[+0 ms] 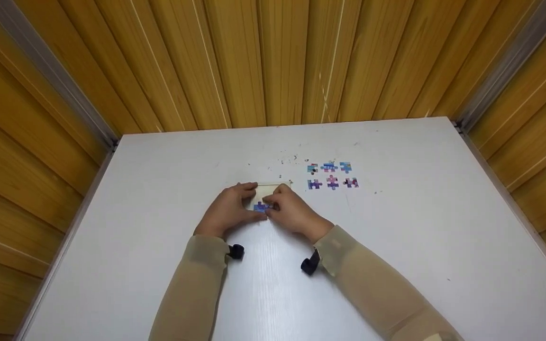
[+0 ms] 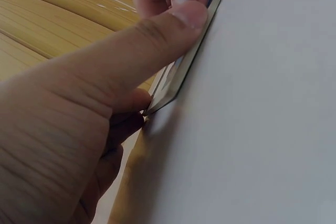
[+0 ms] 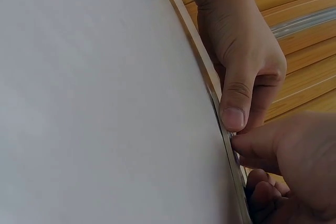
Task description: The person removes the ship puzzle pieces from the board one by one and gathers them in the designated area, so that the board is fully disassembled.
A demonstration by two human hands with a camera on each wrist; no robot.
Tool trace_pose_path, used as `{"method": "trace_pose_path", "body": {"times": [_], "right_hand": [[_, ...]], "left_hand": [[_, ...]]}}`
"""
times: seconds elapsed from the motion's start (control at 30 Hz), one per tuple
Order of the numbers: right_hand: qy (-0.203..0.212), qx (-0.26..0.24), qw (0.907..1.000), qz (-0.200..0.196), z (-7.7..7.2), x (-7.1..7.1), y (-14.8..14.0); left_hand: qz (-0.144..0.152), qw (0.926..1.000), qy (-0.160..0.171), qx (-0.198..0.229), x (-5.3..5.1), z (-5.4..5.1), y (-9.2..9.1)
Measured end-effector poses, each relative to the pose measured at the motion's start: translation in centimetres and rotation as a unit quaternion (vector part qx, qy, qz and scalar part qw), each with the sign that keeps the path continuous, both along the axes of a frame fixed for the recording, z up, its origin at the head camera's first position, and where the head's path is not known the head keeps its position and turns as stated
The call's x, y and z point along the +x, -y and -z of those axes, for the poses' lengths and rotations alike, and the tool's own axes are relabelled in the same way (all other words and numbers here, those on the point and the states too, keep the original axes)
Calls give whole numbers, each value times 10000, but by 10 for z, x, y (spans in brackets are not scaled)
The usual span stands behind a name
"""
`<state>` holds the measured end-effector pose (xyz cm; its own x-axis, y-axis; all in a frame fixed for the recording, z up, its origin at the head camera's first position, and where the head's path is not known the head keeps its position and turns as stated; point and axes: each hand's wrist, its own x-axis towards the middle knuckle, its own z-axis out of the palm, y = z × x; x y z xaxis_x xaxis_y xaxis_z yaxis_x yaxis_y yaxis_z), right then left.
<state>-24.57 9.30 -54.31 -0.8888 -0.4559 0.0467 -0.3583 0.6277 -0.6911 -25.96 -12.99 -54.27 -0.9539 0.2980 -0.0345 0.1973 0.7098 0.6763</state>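
A small pale wooden puzzle tray [image 1: 264,189] lies on the table in the head view. My left hand [image 1: 229,208] holds it, fingers along the left side and thumb along the near edge; the thumb also lies over the tray's rim [image 2: 184,74] in the left wrist view. Inside the near left corner sits a blue and purple jigsaw piece [image 1: 259,207]. My right hand [image 1: 296,213], fingers bent, pinches another piece beside it at the near edge, mostly covered by the fingertips. In the right wrist view, the left thumb [image 3: 234,116] is close to the right hand [image 3: 310,161].
To the tray's right, several loose jigsaw pieces [image 1: 332,182] lie in two rows on the white table [image 1: 396,213]. Small dark crumbs [image 1: 295,157] are scattered beyond the tray. Yellow wood-panelled walls [image 1: 263,61] stand behind and at both sides.
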Motion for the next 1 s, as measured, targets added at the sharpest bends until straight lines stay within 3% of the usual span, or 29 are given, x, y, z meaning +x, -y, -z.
{"method": "trace_pose_path", "body": {"times": [1.0], "right_hand": [[212,-301,9993,12,0,0,3]], "left_hand": [[162,9998,-139,-19,-1,1,3]]}}
